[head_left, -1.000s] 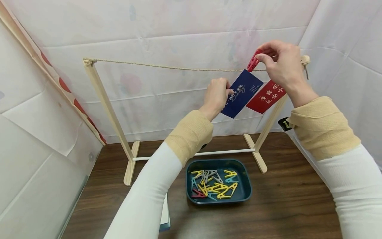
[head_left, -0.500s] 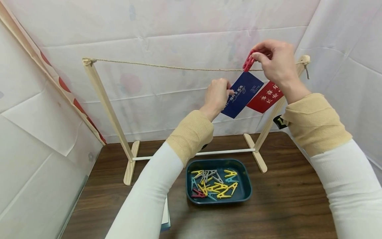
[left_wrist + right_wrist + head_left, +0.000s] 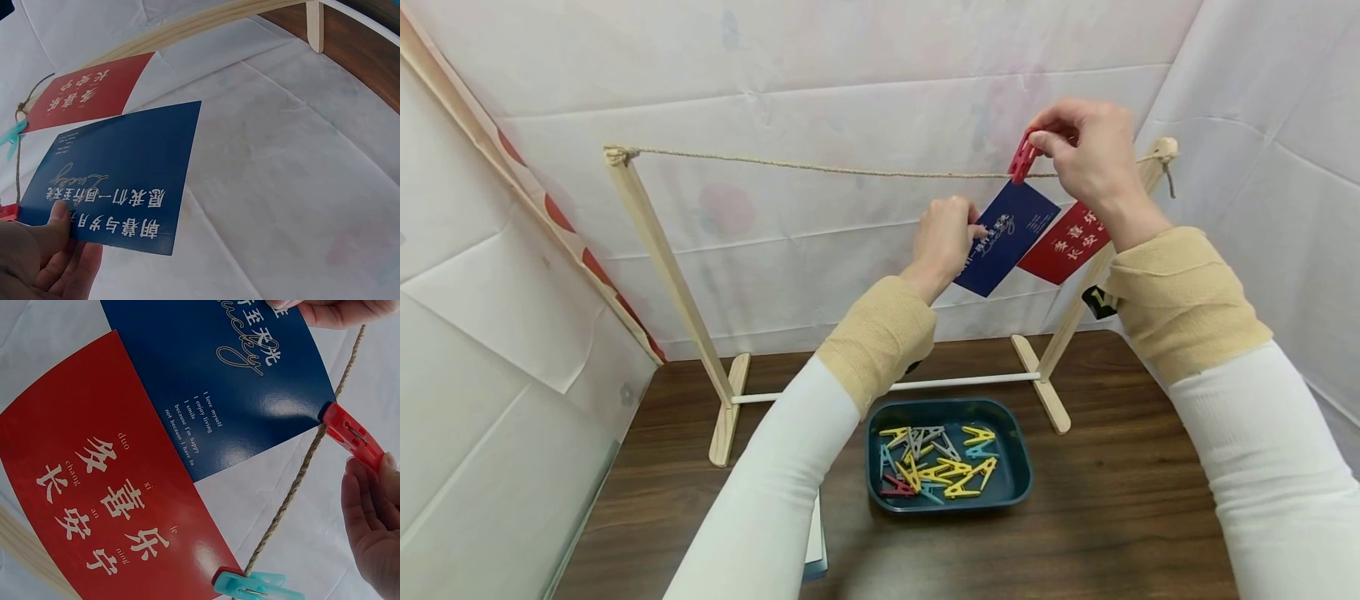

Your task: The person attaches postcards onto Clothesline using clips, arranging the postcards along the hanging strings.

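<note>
My left hand (image 3: 943,243) pinches a dark blue card (image 3: 1011,237) between thumb and fingers along its left edge. In the right wrist view the card's upper corner meets the twine (image 3: 287,503), and a red clothespin (image 3: 354,433) sits over that corner and the twine. The thumb and fingers of my right hand (image 3: 1093,158) pinch the clothespin's handle end. Beside the blue card hangs a red card (image 3: 1063,247) with white characters, held on the twine by a turquoise clothespin (image 3: 259,586). From the head view my right hand hides the top of the red card.
A wooden stand (image 3: 673,275) holds the twine between two posts above the brown table (image 3: 1112,500). Below my hands, a dark teal tray (image 3: 1024,467) contains several yellow, grey, blue and red clothespins. A stack of cards (image 3: 815,550) lies partly behind my left sleeve.
My right hand has shifted slightly left with the red clothespin, which has turned more upright and come down over the card's corner at the twine. My left hand has stayed nearly still.
</note>
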Tool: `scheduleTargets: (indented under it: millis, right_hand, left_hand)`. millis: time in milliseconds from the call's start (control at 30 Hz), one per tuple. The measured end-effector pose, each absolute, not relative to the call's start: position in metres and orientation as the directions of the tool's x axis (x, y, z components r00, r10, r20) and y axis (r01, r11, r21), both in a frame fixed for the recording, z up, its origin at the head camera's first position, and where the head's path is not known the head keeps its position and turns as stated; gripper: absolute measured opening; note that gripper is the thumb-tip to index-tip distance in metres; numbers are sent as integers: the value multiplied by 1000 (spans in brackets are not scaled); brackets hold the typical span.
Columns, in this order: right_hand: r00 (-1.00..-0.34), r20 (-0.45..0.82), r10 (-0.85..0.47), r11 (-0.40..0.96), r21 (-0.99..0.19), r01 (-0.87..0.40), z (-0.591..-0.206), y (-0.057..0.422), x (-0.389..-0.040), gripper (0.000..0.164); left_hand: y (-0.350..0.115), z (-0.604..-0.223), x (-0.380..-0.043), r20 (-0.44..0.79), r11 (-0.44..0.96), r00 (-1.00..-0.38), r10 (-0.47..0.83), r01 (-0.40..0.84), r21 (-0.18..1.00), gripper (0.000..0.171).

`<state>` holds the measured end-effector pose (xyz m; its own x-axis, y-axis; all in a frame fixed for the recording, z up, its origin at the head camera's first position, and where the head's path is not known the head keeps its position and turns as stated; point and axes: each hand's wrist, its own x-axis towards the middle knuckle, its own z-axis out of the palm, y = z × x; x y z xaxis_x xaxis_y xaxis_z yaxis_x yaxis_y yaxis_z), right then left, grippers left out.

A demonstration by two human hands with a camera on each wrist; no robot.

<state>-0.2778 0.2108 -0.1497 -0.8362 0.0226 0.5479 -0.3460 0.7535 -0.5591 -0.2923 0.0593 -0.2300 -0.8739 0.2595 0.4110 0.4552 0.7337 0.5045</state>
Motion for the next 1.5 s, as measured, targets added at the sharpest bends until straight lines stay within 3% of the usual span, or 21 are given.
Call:
scheduleTargets:
  millis: [1500]
  right_hand:
    - [-872, 478, -101, 831, -442, -338, -156, 207, -276, 25]
  left_hand:
    - [60, -235, -295, 436, 722, -862, 258, 472, 506, 14]
